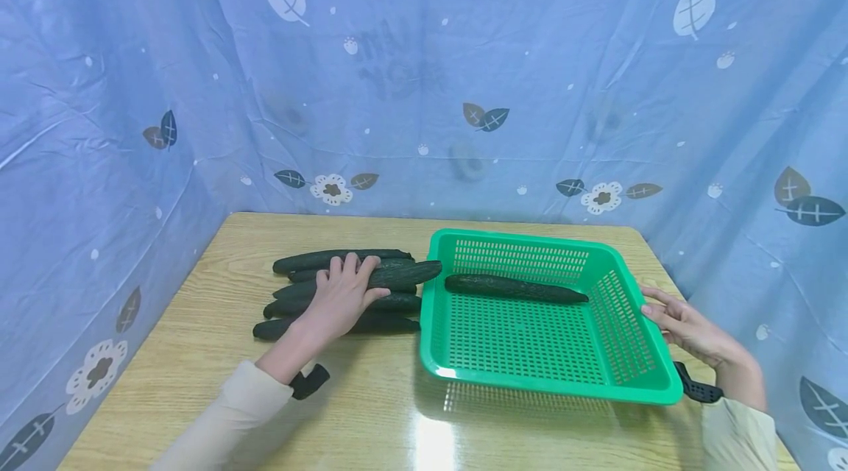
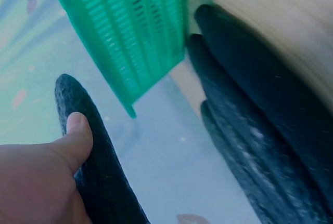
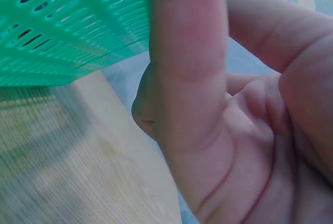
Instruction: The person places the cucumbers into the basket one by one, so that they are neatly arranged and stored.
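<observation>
My left hand [image 1: 341, 300] grips a dark green cucumber [image 1: 409, 274] around its middle, thumb along its near side. In the left wrist view, this cucumber [image 2: 104, 167] is raised apart from the others. Its right tip overlaps the left rim of a green plastic basket [image 1: 530, 385] in the head view. Below the hand, several more cucumbers [image 1: 387, 324] lie side by side on the table, partly hidden. One cucumber [image 1: 517, 288] rests inside the basket toward the back. At the basket's right side, my right hand [image 1: 692, 327] holds the rim, thumb on top and fingers against the outside.
The wooden table [image 1: 358, 412] carries the basket and the cucumber row. Blue patterned curtains [image 1: 424, 88] hang behind it and on both sides. Black straps show at both wrists. The basket's left wall stands right beside the ends of the lying cucumbers.
</observation>
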Tool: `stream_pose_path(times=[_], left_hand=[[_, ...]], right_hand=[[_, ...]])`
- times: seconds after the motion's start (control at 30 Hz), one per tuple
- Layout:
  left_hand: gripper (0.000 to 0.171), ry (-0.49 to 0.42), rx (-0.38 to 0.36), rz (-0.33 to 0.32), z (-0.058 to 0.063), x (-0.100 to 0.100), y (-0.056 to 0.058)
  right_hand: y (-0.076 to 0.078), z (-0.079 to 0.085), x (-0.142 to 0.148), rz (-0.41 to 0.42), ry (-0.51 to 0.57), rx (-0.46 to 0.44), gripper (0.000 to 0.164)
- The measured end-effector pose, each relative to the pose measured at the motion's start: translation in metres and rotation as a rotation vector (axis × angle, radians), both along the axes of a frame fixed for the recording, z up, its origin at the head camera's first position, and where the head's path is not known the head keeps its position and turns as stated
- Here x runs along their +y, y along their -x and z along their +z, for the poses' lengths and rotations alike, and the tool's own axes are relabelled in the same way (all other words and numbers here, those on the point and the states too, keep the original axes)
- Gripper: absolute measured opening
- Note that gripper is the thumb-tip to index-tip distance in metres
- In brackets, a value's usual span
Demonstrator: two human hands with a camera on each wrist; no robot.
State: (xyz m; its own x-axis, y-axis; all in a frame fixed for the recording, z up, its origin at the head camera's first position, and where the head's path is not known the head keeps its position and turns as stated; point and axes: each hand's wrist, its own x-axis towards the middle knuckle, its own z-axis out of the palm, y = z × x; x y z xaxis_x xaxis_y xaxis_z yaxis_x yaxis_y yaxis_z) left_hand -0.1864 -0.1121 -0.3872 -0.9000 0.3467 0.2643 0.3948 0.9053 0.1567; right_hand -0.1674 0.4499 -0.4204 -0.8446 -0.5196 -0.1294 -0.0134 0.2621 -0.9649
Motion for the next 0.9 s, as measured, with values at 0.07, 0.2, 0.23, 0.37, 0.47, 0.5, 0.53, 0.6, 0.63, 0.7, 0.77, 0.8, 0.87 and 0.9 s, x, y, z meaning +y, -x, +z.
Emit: stream_pose_path(times=[0.07, 0.2, 0.23, 0.37, 0.47, 0.5, 0.53, 0.6, 0.63, 0.7, 0.77, 0.8, 0.87, 0.9], left_hand=[[0.048, 0.009, -0.007, -0.011, 0.004, 0.007, 0.002], [0.049, 0.033, -0.028, -0.036, 0.012, 0.022, 0.006], [0.049, 0.039, -0.033, -0.042, 0.014, 0.026, 0.006], [0.049, 0.068, -0.046, -0.074, 0.02, 0.042, 0.009], [0.048, 0.082, -0.064, -0.095, 0.024, 0.054, 0.011], [0.047, 0.091, -0.066, -0.102, 0.025, 0.058, 0.012], [0.047, 0.103, -0.074, -0.106, 0.026, 0.061, 0.012], [0.046, 0.119, -0.088, -0.115, 0.028, 0.068, 0.013], [0.046, 0.129, -0.097, -0.118, 0.029, 0.072, 0.014], [0.047, 0.156, -0.116, -0.121, 0.031, 0.079, 0.015], [0.048, 0.167, -0.143, -0.121, 0.033, 0.087, 0.017], [0.049, 0.176, -0.154, -0.121, 0.034, 0.09, 0.017], [0.049, 0.199, -0.173, -0.121, 0.036, 0.098, 0.019], [0.05, 0.206, -0.181, -0.123, 0.036, 0.101, 0.02]], right_hand=[[0.0, 0.0, 0.0, -0.008, -0.015, 0.005, 0.06], [-0.001, 0.0, -0.001, -0.02, -0.032, 0.017, 0.058], [-0.001, 0.0, -0.001, -0.021, -0.03, 0.018, 0.057], [-0.001, 0.001, -0.001, -0.014, -0.012, 0.02, 0.053], [0.0, 0.001, -0.001, -0.001, 0.006, 0.02, 0.052], [0.0, 0.001, -0.001, 0.003, 0.012, 0.019, 0.052], [0.0, 0.001, -0.001, 0.007, 0.017, 0.02, 0.052], [0.0, 0.001, -0.001, 0.015, 0.031, 0.017, 0.05], [0.0, 0.001, 0.0, 0.017, 0.038, 0.016, 0.049], [0.0, 0.001, 0.0, 0.019, 0.045, 0.024, 0.049], [-0.001, 0.001, -0.001, 0.017, 0.041, 0.035, 0.049], [-0.001, 0.002, -0.001, 0.014, 0.034, 0.043, 0.049], [-0.001, 0.002, -0.001, 0.006, 0.017, 0.057, 0.05], [-0.001, 0.002, -0.001, 0.003, 0.011, 0.059, 0.05]])
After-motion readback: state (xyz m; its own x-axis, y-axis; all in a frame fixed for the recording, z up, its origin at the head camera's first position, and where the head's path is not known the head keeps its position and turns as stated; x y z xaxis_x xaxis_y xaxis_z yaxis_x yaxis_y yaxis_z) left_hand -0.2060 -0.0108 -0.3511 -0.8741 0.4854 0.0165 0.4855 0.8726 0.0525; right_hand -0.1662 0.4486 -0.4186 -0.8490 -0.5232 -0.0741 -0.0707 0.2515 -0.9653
